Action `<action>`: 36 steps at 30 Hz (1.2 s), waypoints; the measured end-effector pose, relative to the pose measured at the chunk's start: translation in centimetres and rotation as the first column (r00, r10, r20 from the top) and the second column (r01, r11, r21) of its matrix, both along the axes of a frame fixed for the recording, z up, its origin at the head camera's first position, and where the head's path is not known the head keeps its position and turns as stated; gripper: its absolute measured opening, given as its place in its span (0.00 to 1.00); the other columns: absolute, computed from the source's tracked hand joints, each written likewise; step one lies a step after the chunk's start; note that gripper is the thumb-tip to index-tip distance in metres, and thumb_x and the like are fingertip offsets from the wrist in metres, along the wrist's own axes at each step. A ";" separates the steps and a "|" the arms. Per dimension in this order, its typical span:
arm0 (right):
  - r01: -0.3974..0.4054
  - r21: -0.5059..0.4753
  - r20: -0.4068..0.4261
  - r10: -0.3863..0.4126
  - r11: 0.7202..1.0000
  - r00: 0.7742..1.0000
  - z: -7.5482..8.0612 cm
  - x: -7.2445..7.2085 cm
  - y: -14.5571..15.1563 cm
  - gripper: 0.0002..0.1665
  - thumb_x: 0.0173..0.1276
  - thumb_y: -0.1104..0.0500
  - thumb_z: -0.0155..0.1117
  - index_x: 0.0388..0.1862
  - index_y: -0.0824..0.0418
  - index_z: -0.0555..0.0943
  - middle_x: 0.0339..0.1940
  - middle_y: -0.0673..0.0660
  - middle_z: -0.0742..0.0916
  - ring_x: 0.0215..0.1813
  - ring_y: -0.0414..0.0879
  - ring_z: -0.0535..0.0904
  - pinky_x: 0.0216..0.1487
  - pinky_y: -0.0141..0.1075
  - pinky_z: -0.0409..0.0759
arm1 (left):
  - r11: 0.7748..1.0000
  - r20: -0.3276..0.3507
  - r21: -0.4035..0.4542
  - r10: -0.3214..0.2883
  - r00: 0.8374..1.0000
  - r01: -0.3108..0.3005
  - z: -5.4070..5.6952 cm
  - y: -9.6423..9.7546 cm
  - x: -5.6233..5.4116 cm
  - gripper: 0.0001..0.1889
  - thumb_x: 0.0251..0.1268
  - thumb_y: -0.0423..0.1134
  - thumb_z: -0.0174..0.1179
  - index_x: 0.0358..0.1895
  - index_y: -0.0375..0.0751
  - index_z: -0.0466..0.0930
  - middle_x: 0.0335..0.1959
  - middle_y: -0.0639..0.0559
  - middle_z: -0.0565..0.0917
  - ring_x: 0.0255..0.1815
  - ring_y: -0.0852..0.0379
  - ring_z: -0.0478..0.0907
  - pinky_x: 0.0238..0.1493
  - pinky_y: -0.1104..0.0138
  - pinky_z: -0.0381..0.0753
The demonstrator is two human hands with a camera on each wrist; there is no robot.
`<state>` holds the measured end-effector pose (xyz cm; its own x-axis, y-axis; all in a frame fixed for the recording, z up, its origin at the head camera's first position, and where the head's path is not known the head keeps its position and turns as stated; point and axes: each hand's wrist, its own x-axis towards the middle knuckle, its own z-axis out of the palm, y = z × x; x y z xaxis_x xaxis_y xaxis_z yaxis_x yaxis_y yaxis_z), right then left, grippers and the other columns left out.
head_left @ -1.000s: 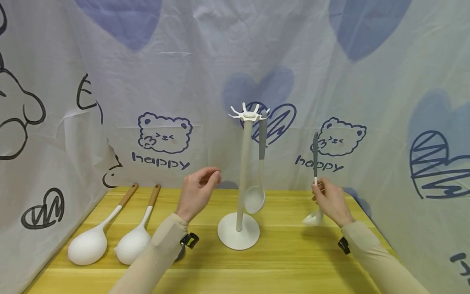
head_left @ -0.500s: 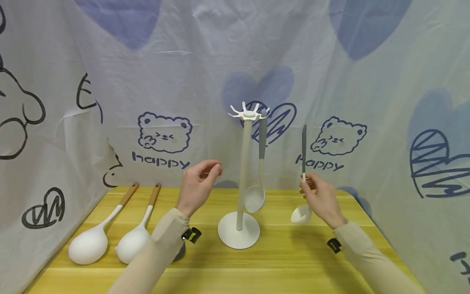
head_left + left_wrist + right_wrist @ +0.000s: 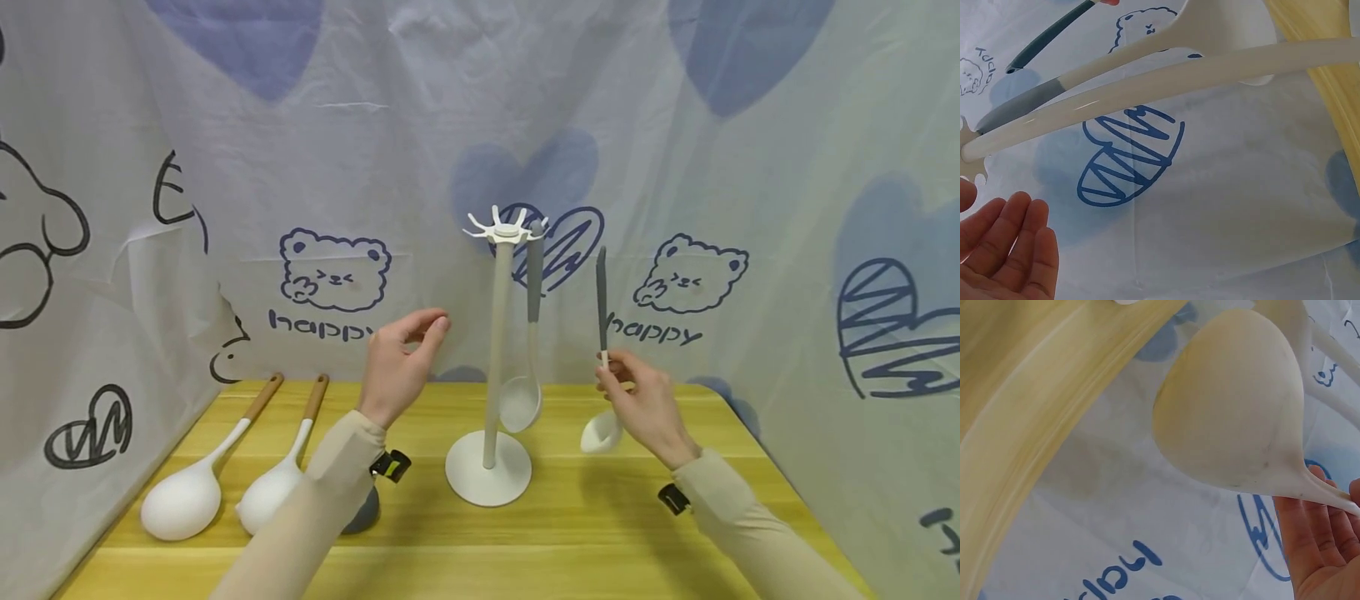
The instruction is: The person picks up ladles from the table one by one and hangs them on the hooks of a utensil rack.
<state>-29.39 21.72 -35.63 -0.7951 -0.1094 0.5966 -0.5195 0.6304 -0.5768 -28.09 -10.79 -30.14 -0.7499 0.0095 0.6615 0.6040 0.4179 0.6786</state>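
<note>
Carried the grey-handled ladle (image 3: 602, 304) leftward above the desk (image 3: 570, 542) with fingers of the right hand (image 3: 643, 404) clamped on its neck, nearing but not touching the white stand (image 3: 498, 350); kept the left hand (image 3: 399, 371) nearby with loose, empty fingers

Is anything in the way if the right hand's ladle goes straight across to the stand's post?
Yes: the hung ladle is on the right side of the post, between it and the held ladle. Nothing else visible blocks that line.

Left hand (image 3: 1005, 259) near 1 white pole (image 3: 1185, 79).
</note>
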 end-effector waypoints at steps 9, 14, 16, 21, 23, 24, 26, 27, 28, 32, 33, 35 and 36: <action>-0.008 0.003 -0.043 0.008 1.000 0.999 0.6 0.6 -0.8 0.15 0.73 0.60 0.60 0.55 0.64 0.80 0.35 0.57 0.88 0.36 0.49 0.86 0.32 0.25 0.83 | 0.999 -0.025 0.034 0.004 1.000 -0.003 2.1 0.7 0.1 0.16 0.73 0.47 0.56 0.55 0.43 0.83 0.51 0.49 0.87 0.47 0.56 0.83 0.48 0.60 0.84; -0.029 0.016 -0.092 0.030 0.999 0.995 0.9 0.9 -1.3 0.14 0.71 0.60 0.62 0.54 0.62 0.81 0.34 0.55 0.89 0.34 0.46 0.85 0.31 0.28 0.84 | 0.997 -0.029 0.071 0.005 1.000 -0.002 2.6 1.0 -0.1 0.17 0.73 0.45 0.56 0.58 0.43 0.81 0.54 0.49 0.85 0.49 0.54 0.83 0.49 0.59 0.84; -0.040 0.020 -0.117 0.042 0.999 0.992 1.0 1.0 -1.5 0.14 0.71 0.61 0.62 0.54 0.62 0.82 0.33 0.54 0.89 0.34 0.45 0.85 0.31 0.28 0.84 | 0.996 -0.032 0.084 0.006 0.999 -0.003 2.9 1.1 -0.2 0.17 0.72 0.45 0.57 0.58 0.43 0.80 0.55 0.48 0.85 0.49 0.53 0.83 0.47 0.59 0.85; -0.055 0.009 -0.162 0.056 0.998 0.985 1.4 1.0 -1.9 0.15 0.70 0.63 0.63 0.54 0.63 0.82 0.33 0.55 0.89 0.33 0.48 0.86 0.30 0.28 0.84 | 0.997 -0.083 0.082 0.012 0.996 -0.005 4.0 1.5 -0.3 0.18 0.71 0.45 0.57 0.60 0.44 0.79 0.57 0.49 0.84 0.52 0.51 0.82 0.50 0.58 0.83; -0.058 0.005 -0.174 0.058 0.998 0.983 1.6 1.1 -2.1 0.15 0.70 0.63 0.64 0.54 0.63 0.82 0.33 0.56 0.89 0.33 0.49 0.86 0.30 0.28 0.84 | 0.999 -0.125 0.052 0.016 0.992 -0.010 4.5 1.6 -0.5 0.19 0.71 0.44 0.58 0.61 0.43 0.78 0.59 0.47 0.83 0.56 0.51 0.80 0.57 0.58 0.80; -0.061 0.004 -0.180 0.060 0.998 0.982 1.8 1.1 -2.2 0.15 0.69 0.63 0.64 0.54 0.63 0.82 0.33 0.56 0.89 0.32 0.49 0.86 0.29 0.28 0.84 | 0.999 -0.145 0.035 0.018 0.989 -0.013 4.7 1.7 -0.6 0.20 0.71 0.44 0.57 0.62 0.42 0.77 0.60 0.46 0.82 0.59 0.51 0.79 0.61 0.59 0.78; -0.066 0.006 -0.186 0.066 0.998 0.980 2.0 1.1 -2.3 0.15 0.69 0.63 0.64 0.54 0.63 0.82 0.33 0.56 0.89 0.32 0.48 0.86 0.29 0.28 0.84 | 1.000 -0.181 0.008 0.024 0.983 -0.023 5.2 1.8 -0.7 0.21 0.71 0.43 0.57 0.63 0.41 0.76 0.62 0.45 0.80 0.64 0.51 0.76 0.67 0.60 0.73; -0.070 0.010 -0.189 0.070 0.998 0.979 2.1 1.2 -2.4 0.15 0.69 0.63 0.64 0.54 0.63 0.82 0.33 0.56 0.89 0.32 0.48 0.86 0.29 0.28 0.84 | 1.000 -0.195 -0.002 0.028 0.980 -0.029 5.3 1.9 -0.8 0.21 0.71 0.43 0.57 0.64 0.40 0.75 0.62 0.44 0.80 0.65 0.51 0.75 0.69 0.60 0.71; -0.074 0.014 -0.193 0.075 0.997 0.978 2.2 1.2 -2.5 0.15 0.69 0.63 0.64 0.54 0.63 0.82 0.33 0.55 0.89 0.32 0.47 0.86 0.29 0.29 0.84 | 0.999 -0.205 -0.008 0.031 0.978 -0.033 5.5 1.9 -0.8 0.21 0.71 0.42 0.57 0.64 0.40 0.75 0.63 0.44 0.79 0.66 0.51 0.74 0.70 0.61 0.70; -0.083 0.032 -0.213 0.088 0.996 0.973 2.6 1.3 -2.7 0.15 0.69 0.64 0.64 0.54 0.64 0.83 0.33 0.56 0.89 0.32 0.45 0.85 0.29 0.28 0.83 | 0.999 -0.216 -0.017 0.032 0.976 -0.036 6.0 2.2 -0.8 0.22 0.72 0.42 0.56 0.65 0.40 0.74 0.65 0.45 0.78 0.68 0.52 0.72 0.71 0.62 0.68; -0.083 0.036 -0.219 0.089 0.996 0.972 2.7 1.3 -2.8 0.15 0.69 0.64 0.64 0.54 0.64 0.83 0.33 0.56 0.89 0.32 0.44 0.85 0.28 0.28 0.83 | 0.999 -0.217 -0.017 0.033 0.976 -0.038 6.2 2.2 -0.8 0.22 0.72 0.42 0.56 0.65 0.39 0.74 0.65 0.45 0.77 0.68 0.52 0.72 0.71 0.62 0.68; -0.084 0.040 -0.227 0.091 0.996 0.970 2.9 1.3 -2.8 0.15 0.70 0.64 0.63 0.54 0.63 0.83 0.34 0.56 0.89 0.31 0.44 0.85 0.28 0.27 0.83 | 0.999 -0.223 -0.017 0.031 0.974 -0.035 6.4 2.3 -0.9 0.22 0.72 0.42 0.57 0.65 0.39 0.74 0.65 0.45 0.77 0.68 0.52 0.72 0.72 0.62 0.68; -0.085 0.040 -0.229 0.092 0.996 0.969 2.9 1.3 -2.8 0.15 0.70 0.64 0.63 0.54 0.63 0.83 0.34 0.56 0.89 0.31 0.44 0.85 0.28 0.27 0.83 | 0.999 -0.229 -0.017 0.028 0.973 -0.033 6.6 2.4 -0.9 0.22 0.71 0.42 0.57 0.66 0.39 0.74 0.65 0.45 0.77 0.68 0.52 0.72 0.72 0.63 0.67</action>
<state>-28.05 18.91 -32.71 -0.6228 -0.1936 0.7580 -0.6906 0.5913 -0.4164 -28.99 -8.36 -23.53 -0.5786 0.0048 0.8156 0.7292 0.4510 0.5146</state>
